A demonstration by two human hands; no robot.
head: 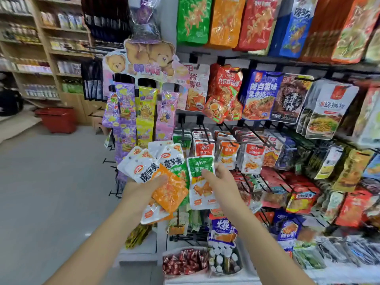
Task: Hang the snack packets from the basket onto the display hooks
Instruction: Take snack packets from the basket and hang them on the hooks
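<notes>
I am gripping a fan of white and orange snack packets [144, 169] in my left hand [145, 189], thumb pressing on the orange one. My right hand [221, 178] is pinching a green packet [201, 191] upright just beside them, thumb lying across its front. Both hands are hovering in front of the display hooks [205, 132], where rows of small packets [227, 151] are hanging. A red basket [56, 119] is sitting on the floor [51, 182], well off to the left.

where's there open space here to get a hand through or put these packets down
Bare floor lies left of the bear rack, short of the red basket. Empty hooks stick out on that rack's left edge. Right of the green packet, hanging packets overlap tightly.
</notes>
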